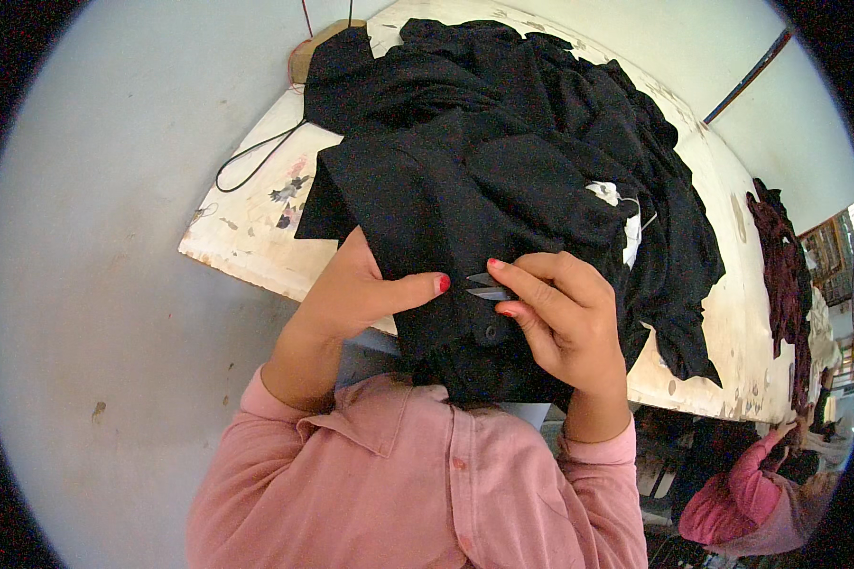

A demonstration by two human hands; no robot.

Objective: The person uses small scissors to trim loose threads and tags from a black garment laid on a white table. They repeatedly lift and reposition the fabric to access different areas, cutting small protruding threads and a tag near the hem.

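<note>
Black cloth (503, 161), apparently a garment, lies bunched over the table and hangs past its near edge. My left hand (361, 294) grips the cloth's left side, thumb stretched across the top and the other fingers hidden underneath. Pinched in my right hand (571, 308) is a pair of thread snips (487, 292), its two pointed blades apart and directed left, close over the fabric. A dark button (491, 331) shows on the cloth just below the blades. The snips' handle is hidden inside my fingers.
A worn, stained pale table (247, 223) carries the cloth. A wooden block (304, 63) and a black cord loop (256, 156) are at its far left. White scraps (603, 192) lie on the cloth. Dark garments (774, 256) hang right; another person in pink (740, 503) is at lower right.
</note>
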